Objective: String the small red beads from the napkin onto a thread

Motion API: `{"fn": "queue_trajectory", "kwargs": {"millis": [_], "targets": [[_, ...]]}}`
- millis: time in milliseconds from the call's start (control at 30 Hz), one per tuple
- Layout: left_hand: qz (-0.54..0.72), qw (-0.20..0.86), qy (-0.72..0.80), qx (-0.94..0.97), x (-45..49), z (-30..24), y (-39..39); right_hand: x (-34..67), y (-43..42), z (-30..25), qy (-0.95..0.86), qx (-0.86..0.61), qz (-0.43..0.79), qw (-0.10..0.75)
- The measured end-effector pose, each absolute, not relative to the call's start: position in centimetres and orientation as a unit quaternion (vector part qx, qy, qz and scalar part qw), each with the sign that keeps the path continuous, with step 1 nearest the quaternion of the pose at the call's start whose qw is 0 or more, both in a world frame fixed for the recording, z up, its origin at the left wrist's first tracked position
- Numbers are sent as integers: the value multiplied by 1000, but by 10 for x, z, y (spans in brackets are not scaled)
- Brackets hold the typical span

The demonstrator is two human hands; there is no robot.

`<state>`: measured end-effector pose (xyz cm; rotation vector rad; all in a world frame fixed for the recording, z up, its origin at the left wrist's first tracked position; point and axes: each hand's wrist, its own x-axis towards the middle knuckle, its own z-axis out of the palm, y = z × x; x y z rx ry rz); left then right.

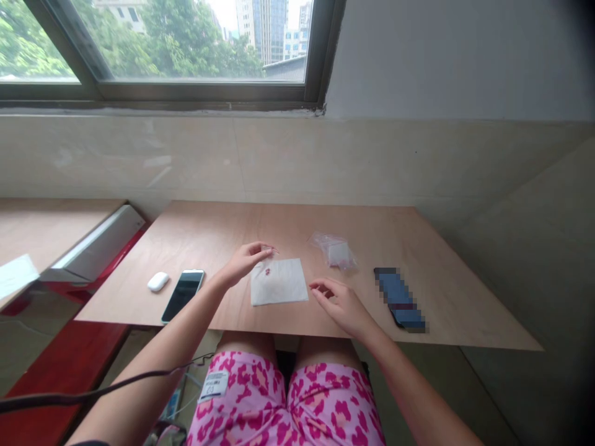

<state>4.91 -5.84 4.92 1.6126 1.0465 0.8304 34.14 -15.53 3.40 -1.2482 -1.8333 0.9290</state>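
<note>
On the wooden table lies a white sheet of paper (281,288) with a small cluster of dark red bits (267,272) near its upper left corner. My left hand (248,260) is over that corner, its thumb and fingers pinched together. Something thin and reddish, too small to name, shows at those fingertips. By the sheet's right edge is my right hand (339,303), with fingers bent and thumb and forefinger close together. Whatever it may hold is too small to make out. Beyond the paper sits a clear plastic bag (337,253) with a white square inside.
To the left are a phone (183,296) and a white earbud case (158,282). A dark blue, pixelated flat object (400,298) lies to the right. The tabletop (465,310) ends just above my lap. A dark cable (116,387) crosses my left forearm.
</note>
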Motion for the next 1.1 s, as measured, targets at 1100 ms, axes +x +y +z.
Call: {"fn": "queue_trajectory", "kwargs": {"millis": [1100], "targets": [[219,305,379,846,65,5,-200,288,-229,28,-611,-384,657,218]]}}
